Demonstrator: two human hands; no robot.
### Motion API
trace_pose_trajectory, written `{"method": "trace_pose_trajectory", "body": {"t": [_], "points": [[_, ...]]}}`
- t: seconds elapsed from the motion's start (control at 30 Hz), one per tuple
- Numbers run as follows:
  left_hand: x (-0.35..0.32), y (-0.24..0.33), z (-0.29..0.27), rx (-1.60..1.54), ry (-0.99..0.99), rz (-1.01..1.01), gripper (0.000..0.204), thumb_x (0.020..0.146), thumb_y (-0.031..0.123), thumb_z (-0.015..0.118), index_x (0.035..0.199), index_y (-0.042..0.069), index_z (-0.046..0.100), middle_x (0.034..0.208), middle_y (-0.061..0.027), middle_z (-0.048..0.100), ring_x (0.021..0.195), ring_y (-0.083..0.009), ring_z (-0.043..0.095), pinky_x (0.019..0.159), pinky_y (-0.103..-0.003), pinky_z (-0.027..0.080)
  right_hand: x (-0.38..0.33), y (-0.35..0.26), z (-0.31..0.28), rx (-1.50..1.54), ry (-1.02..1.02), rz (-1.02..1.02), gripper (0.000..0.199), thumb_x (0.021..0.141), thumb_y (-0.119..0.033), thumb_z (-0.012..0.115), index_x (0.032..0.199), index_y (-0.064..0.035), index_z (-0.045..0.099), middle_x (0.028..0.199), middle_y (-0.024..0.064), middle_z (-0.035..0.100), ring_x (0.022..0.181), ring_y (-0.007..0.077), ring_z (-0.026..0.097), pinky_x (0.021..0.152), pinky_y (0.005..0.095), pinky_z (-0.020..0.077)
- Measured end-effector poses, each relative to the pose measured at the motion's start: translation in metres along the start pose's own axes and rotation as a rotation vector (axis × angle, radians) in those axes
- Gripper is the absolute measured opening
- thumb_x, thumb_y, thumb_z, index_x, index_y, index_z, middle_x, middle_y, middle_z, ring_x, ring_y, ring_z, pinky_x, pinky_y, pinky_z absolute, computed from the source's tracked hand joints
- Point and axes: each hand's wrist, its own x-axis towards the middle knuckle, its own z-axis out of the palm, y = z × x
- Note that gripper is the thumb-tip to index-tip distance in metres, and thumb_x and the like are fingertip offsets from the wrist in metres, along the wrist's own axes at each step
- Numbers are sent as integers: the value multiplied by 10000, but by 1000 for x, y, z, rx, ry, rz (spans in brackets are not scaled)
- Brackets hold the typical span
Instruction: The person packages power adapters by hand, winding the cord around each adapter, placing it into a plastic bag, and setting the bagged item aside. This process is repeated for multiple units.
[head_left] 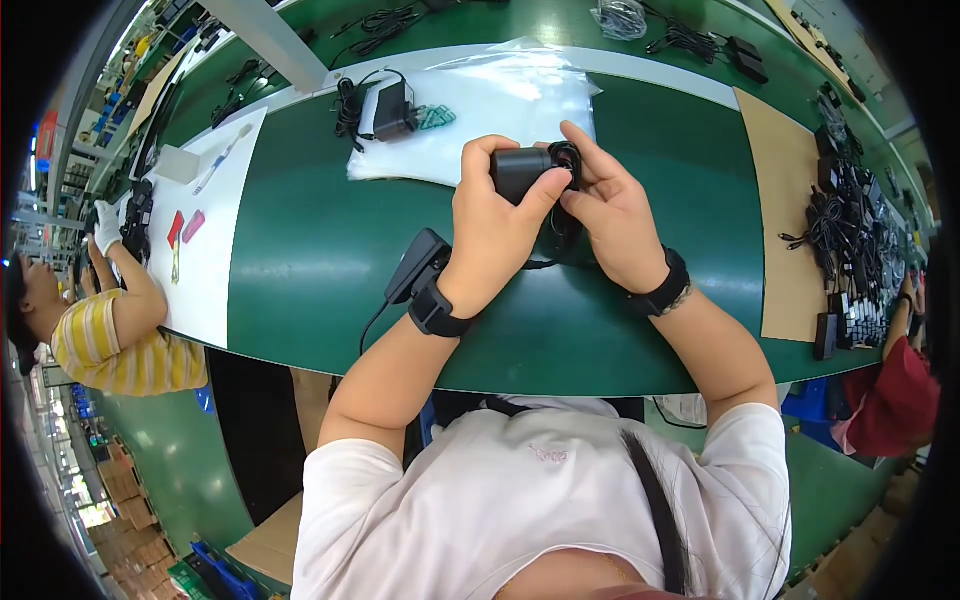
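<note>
My left hand (488, 228) is closed around a black power adapter (517, 176), thumb along its near side. My right hand (622, 222) grips the adapter's coiled black cable (566, 158) close beside it, and part of the coil hangs below the fingers. Both hands are raised over the green table, just short of a stack of clear plastic bags (475, 95). On the left part of that stack lies another black power adapter (394, 112) with a bundled cable. Beside my left wrist is a black box-shaped device (418, 264) with a thin cord.
Cardboard (785, 215) lies at the right, with a heap of black adapters and cables (845, 235) on its outer edge. A white sheet (215, 270) at the left carries small red and pink items. Co-workers sit on both sides. A metal post (265, 40) rises far left.
</note>
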Motion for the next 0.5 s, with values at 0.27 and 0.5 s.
{"method": "trace_pose_trajectory", "body": {"t": [0.27, 0.5], "points": [[-1, -5, 4, 54, 26, -37, 503, 736, 252, 729, 1039, 7, 410, 851, -152, 597, 709, -205, 606, 627, -297, 492, -3, 5, 2, -129, 35, -49, 626, 775, 161, 348, 1375, 18, 239, 1262, 162, 471, 1142, 171, 462, 974, 266, 343], [-7, -6, 13, 189, 164, 176, 473, 726, 235, 745, 1005, 13, 433, 803, -112, 582, 678, -180, 581, 614, -285, 482, -7, 21, 2, -305, 50, -147, 600, 817, 153, 355, 1382, -10, 241, 1295, 157, 442, 1147, 179, 451, 981, 287, 343]]}}
